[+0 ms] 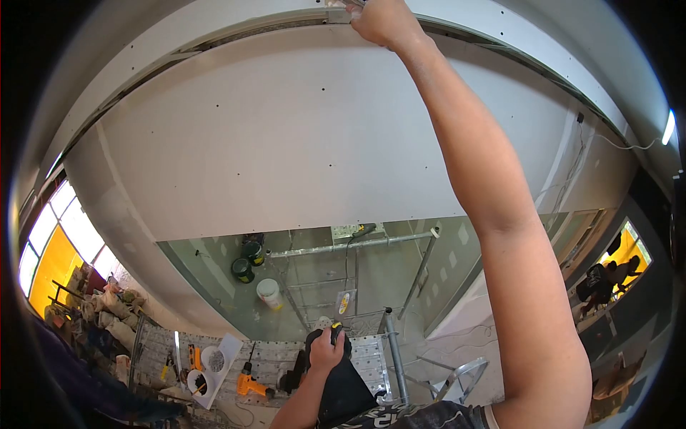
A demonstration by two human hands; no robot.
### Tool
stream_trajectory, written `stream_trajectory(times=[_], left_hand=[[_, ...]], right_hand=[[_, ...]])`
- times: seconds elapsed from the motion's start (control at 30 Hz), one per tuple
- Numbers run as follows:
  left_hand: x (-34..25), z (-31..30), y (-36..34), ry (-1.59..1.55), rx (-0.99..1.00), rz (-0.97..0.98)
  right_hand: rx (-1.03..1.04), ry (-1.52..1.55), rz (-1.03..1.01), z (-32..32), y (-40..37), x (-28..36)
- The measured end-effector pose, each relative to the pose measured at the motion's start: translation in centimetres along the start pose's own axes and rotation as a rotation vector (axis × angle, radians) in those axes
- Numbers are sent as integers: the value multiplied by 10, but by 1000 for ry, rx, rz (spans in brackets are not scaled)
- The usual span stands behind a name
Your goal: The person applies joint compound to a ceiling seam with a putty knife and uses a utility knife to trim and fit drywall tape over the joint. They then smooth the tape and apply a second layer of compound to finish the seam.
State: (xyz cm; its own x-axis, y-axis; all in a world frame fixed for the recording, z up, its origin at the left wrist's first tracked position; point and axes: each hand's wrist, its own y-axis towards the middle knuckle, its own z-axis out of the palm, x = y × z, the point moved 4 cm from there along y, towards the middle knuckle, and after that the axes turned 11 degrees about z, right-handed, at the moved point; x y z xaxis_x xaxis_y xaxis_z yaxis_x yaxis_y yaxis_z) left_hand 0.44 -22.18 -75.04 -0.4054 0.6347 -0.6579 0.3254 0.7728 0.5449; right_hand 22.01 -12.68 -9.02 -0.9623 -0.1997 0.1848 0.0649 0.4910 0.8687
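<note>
My right hand [386,23] is raised at the top centre, closed at the metal-edged gap [250,28] above the white wall board [300,136]. Its fingers are partly cut off by the frame edge, and I cannot make out what they hold. Low in front of my body, my left hand [326,352] is wrapped round the yellow and black handle of a tool [336,330]. Below it are my dark trousers [343,393] and the perforated metal scaffold platform [368,354].
An orange drill [250,385] and two round containers [213,359] lie on the platform at lower left. Scaffold tubes [357,245], a white bucket [269,293] and a stepladder [461,379] stand below. Another person's dark sleeve [93,393] shows at left; distant people [607,282] are at right.
</note>
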Motion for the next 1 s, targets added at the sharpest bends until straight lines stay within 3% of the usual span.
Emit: stream_trajectory(times=[0.27,0.33,0.37,0.43,0.47,0.53,1.0], left_hand=[[6,-3,3,-28,-32,10],[7,-5,6,-44,-35,14],[8,-6,6,-60,-41,18],[10,-3,9,-19,-21,26],[11,-3,10,33,0,30],[10,-1,11,34,3,32],[12,7,22,28,63,18]], right_hand=[[76,-130,43,-29,-1,10],[571,-205,353,-61,-35,38],[570,-211,356,-63,-42,36],[360,-20,317,-66,-48,22],[361,-19,312,-53,-41,4],[-23,63,-72,-36,-8,-22],[-13,74,-58,-13,-1,-5]])
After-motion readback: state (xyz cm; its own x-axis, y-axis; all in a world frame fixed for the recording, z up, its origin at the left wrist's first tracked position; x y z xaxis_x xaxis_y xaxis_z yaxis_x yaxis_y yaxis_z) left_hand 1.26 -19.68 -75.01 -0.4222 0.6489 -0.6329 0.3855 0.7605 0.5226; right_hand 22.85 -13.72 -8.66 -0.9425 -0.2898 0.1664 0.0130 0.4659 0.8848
